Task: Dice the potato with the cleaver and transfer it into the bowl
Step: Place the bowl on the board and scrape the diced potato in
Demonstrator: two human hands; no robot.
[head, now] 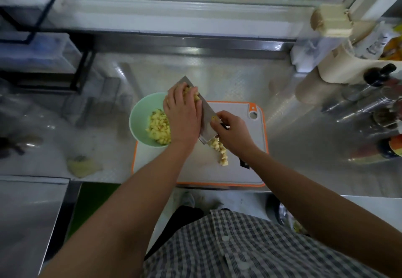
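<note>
Three lots of potato dice (158, 127) right now: most in the green bowl (139, 112), a clump up on the tilted cleaver (206, 114) over the bowl's near edge, a trail on the board (239, 169) right under the blade's heel. Left hand (183, 114) on that clump, fingers fairly straight, pressing it to the steel. Right hand (233, 135) wrapped tight round the handle.

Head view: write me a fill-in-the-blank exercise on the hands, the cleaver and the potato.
The right hand grips the cleaver by its ___.
The left hand presses potato dice against the cleaver's ___.
The bowl holding diced potato is ___.
Leftover dice lie on the ___-rimmed cutting board.
Missing: handle, blade, green, orange.
</note>
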